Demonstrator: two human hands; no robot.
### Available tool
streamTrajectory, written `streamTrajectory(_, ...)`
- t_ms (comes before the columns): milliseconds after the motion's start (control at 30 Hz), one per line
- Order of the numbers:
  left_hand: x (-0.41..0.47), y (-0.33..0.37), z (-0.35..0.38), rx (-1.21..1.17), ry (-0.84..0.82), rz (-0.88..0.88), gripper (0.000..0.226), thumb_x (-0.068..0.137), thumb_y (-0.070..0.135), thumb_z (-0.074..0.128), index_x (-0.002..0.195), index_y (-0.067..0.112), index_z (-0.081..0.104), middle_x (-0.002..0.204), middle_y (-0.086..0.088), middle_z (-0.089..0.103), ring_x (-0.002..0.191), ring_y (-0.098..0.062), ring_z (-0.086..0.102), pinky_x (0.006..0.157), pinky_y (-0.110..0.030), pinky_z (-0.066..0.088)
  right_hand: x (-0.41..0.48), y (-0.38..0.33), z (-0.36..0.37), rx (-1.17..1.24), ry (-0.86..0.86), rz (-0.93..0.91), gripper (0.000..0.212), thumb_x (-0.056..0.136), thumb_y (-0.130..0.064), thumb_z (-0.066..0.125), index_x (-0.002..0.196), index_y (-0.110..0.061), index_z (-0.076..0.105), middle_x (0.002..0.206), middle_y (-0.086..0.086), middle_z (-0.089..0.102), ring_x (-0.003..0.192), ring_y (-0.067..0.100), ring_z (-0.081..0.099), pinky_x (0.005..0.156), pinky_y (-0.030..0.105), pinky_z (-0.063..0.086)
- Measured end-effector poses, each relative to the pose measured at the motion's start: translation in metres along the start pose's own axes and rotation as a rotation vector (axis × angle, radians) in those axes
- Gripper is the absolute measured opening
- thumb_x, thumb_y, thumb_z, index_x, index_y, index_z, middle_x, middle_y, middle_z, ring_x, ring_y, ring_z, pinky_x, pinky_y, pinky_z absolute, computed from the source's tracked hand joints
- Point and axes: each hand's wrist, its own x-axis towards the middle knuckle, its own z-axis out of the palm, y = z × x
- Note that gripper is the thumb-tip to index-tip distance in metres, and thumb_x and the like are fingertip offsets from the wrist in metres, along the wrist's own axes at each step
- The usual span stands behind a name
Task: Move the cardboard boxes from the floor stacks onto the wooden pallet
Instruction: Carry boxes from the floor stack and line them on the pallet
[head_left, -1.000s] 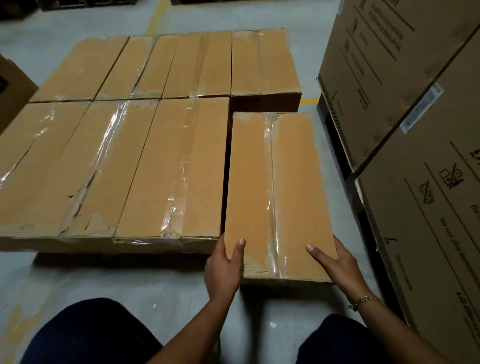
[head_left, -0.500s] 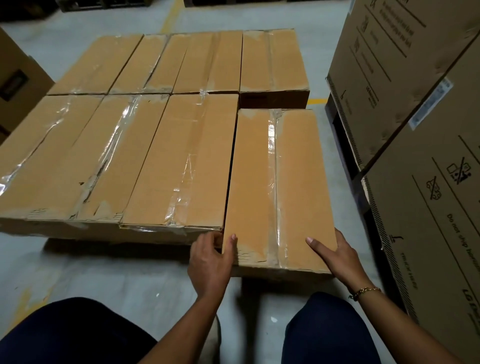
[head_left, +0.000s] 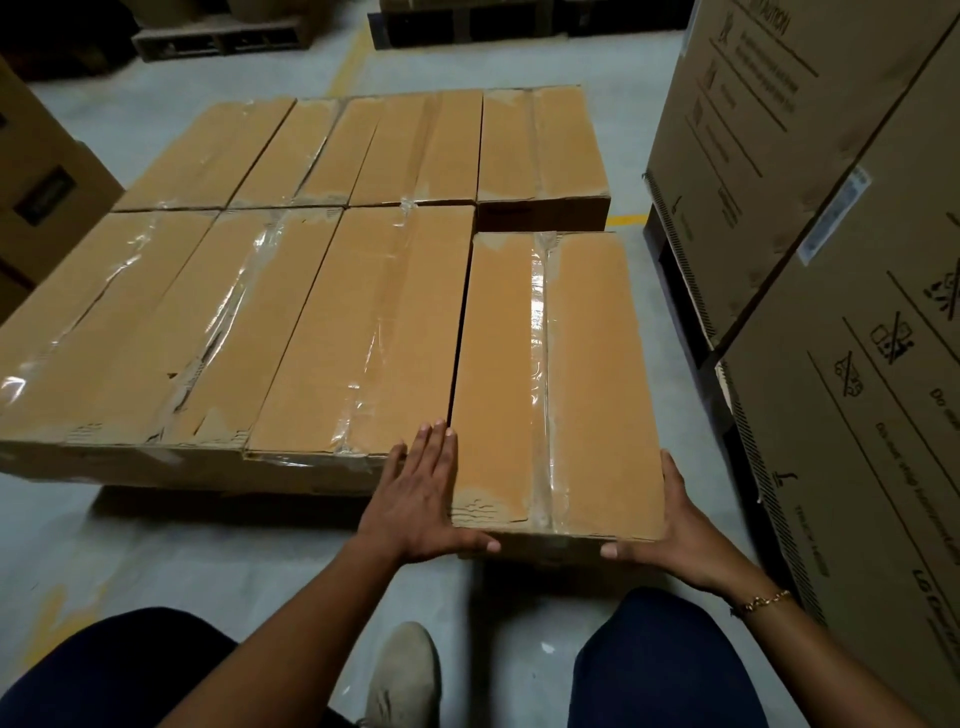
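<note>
The box sits at the near right corner of the block: a long, narrow carton of plain brown cardboard. A glossy strip of clear tape runs down its top seam, and the paper skin is wrinkled and scuffed at the near end. That near end juts past its neighbour toward the person. What it rests on is hidden in shadow.

The left hand lies flat on the box's near left corner. Its fingers are straight and together along the side, and the thumb stretches across the end face. The right hand mirrors it on the near right corner, with the palm pressed to the side and the thumb laid along the end face. Its fingers run up the side, partly out of sight. Neither hand curls round the box; the carton is pressed between two flat palms. A thin gold chain bracelet circles the right wrist.

Left of the box, touching or nearly so, three more cartons of the same shape lie side by side. Their tape is crinkled and torn in places. Beyond the box a second row butts up, and the front face of its right end carton shows above the box's top.

Right of the box, across a strip of floor, stand tall stacked cartons with smooth faces, black handling symbols and a white label. Left of the whole block is another big carton. The floor is grey polished concrete with a faded yellow line. Dark pallets sit far beyond the box. Nearer than the box are dark trouser knees and a pale suede shoe.
</note>
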Motion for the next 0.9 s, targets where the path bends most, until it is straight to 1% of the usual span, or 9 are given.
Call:
streamTrajectory(100, 0.001, 0.0, 0.005, 0.013, 0.012, 0.002, 0.147, 0.059, 0.109, 0.025, 0.156, 0.01, -0.026, 0.163, -0.006, -0.035, 0.15, -0.021, -0.033, 0.125, -0.048, -0.013, 0.004, 0.004, 0.0, -0.07, -0.032, 0.011, 0.165, 0.04, -0.079, 0.088, 0.142, -0.051, -0.039, 0.168, -0.008, 0.013, 0.148, 0.015, 0.03, 0.12, 0.035, 0.03)
streamTrajectory(200, 0.001, 0.001, 0.005, 0.02, 0.028, -0.004, 0.144, 0.062, 0.107, 0.024, 0.157, 0.011, -0.025, 0.163, -0.005, -0.033, 0.15, -0.021, -0.032, 0.125, -0.047, -0.012, 0.008, 0.009, 0.002, -0.111, 0.008, 0.009, 0.159, 0.038, -0.084, 0.082, 0.133, -0.057, -0.043, 0.167, -0.004, 0.018, 0.146, 0.019, 0.035, 0.117, 0.038, 0.035)
streamTrajectory(300, 0.0, 0.002, 0.005, 0.041, 0.055, -0.007, 0.142, 0.063, 0.107, 0.024, 0.158, 0.012, -0.023, 0.165, -0.004, -0.03, 0.152, -0.021, -0.028, 0.125, -0.046, -0.01, 0.011, 0.011, 0.005, -0.128, 0.052, -0.011, 0.157, 0.047, -0.073, 0.086, 0.138, -0.056, -0.041, 0.167, -0.002, 0.021, 0.144, 0.023, 0.038, 0.116, 0.041, 0.038)
streamTrajectory(400, 0.001, 0.003, 0.005, 0.057, 0.096, -0.01, 0.142, 0.063, 0.107, 0.024, 0.16, 0.012, -0.016, 0.168, -0.005, -0.022, 0.155, -0.022, -0.018, 0.124, -0.044, -0.007, 0.013, 0.011, 0.004, -0.149, 0.065, -0.018, 0.157, 0.055, -0.063, 0.09, 0.144, -0.049, -0.039, 0.167, -0.001, 0.022, 0.145, 0.023, 0.038, 0.116, 0.04, 0.037)
streamTrajectory(500, 0.004, 0.003, 0.002, 0.075, 0.126, -0.024, 0.14, 0.063, 0.107, 0.024, 0.163, 0.012, -0.005, 0.171, -0.007, -0.005, 0.157, -0.026, 0.0, 0.124, -0.047, 0.009, 0.018, 0.008, 0.002, -0.162, 0.077, -0.014, 0.156, 0.062, -0.055, 0.092, 0.147, -0.042, -0.038, 0.166, 0.001, 0.025, 0.144, 0.024, 0.038, 0.116, 0.041, 0.037)
streamTrajectory(600, 0.012, 0.0, -0.002, 0.097, 0.178, -0.026, 0.136, 0.064, 0.106, 0.019, 0.162, 0.012, 0.014, 0.165, -0.008, 0.021, 0.148, -0.029, 0.025, 0.113, -0.052, 0.031, 0.028, -0.001, 0.0, -0.166, 0.087, -0.01, 0.155, 0.064, -0.052, 0.092, 0.15, -0.037, -0.035, 0.164, 0.002, 0.028, 0.143, 0.026, 0.04, 0.115, 0.043, 0.038)
streamTrajectory(667, 0.02, -0.004, -0.003, 0.117, 0.208, -0.027, 0.132, 0.065, 0.105, 0.015, 0.158, 0.013, 0.025, 0.157, -0.008, 0.034, 0.137, -0.03, 0.037, 0.102, -0.052, 0.039, 0.036, -0.008, -0.002, -0.168, 0.101, -0.008, 0.155, 0.063, -0.052, 0.093, 0.15, -0.038, -0.035, 0.164, 0.003, 0.029, 0.142, 0.027, 0.041, 0.113, 0.045, 0.041)
streamTrajectory(800, 0.035, -0.007, -0.006, 0.151, 0.227, -0.038, 0.125, 0.066, 0.103, 0.019, 0.156, 0.017, 0.029, 0.147, -0.008, 0.04, 0.127, -0.032, 0.043, 0.096, -0.05, 0.043, 0.05, -0.017, -0.01, -0.167, 0.111, 0.001, 0.154, 0.063, -0.048, 0.094, 0.153, -0.034, -0.031, 0.162, 0.005, 0.032, 0.141, 0.03, 0.042, 0.113, 0.045, 0.041)
streamTrajectory(900, 0.04, -0.005, -0.005, 0.162, 0.28, -0.059, 0.12, 0.07, 0.101, 0.017, 0.153, 0.016, 0.035, 0.139, -0.01, 0.046, 0.119, -0.032, 0.046, 0.089, -0.049, 0.045, 0.06, -0.02, -0.016, -0.178, 0.112, -0.001, 0.153, 0.064, -0.046, 0.094, 0.156, -0.029, -0.027, 0.159, 0.006, 0.038, 0.138, 0.031, 0.045, 0.111, 0.043, 0.041)
